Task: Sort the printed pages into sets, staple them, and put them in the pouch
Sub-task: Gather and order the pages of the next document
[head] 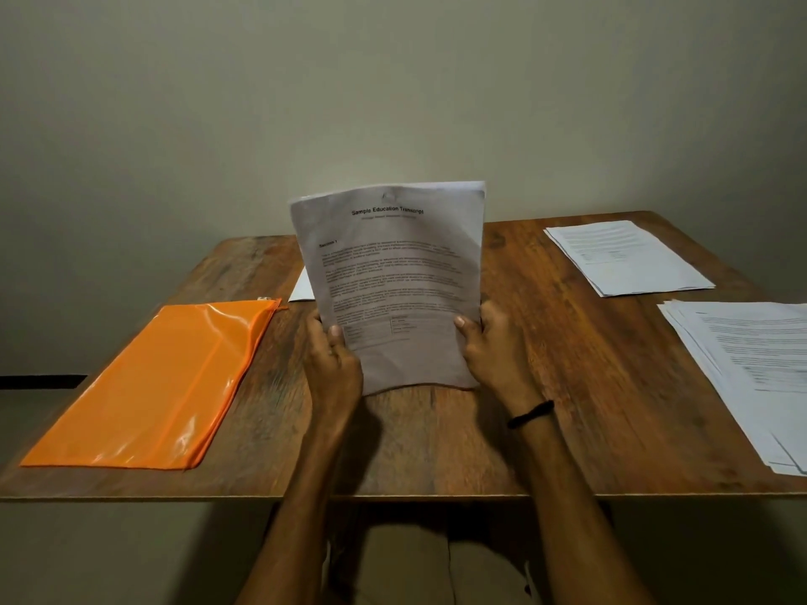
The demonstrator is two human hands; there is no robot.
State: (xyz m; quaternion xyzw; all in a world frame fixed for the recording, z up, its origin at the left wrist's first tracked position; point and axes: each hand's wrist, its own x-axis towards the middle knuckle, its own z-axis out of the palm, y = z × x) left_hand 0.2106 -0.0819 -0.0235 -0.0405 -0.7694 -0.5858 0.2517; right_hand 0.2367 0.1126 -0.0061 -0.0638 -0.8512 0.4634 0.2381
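Both hands grip a set of printed pages upright at mid-table, long axis vertical, heading uppermost, bottom edge on the wooden table; left hand and right hand pinch its lower side edges, thumbs in front; the orange pouch lies flat to the left.

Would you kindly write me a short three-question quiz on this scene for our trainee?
1. True or false: the orange pouch lies to the left of the held pages.
2. How many paper stacks lie on the table's right side: A one, B two, C four?
3. Fill in: the held front page is headed "Sample Education ____".
Key: 1 true; 2 B, the far stack and the near stack; 3 Transcript.
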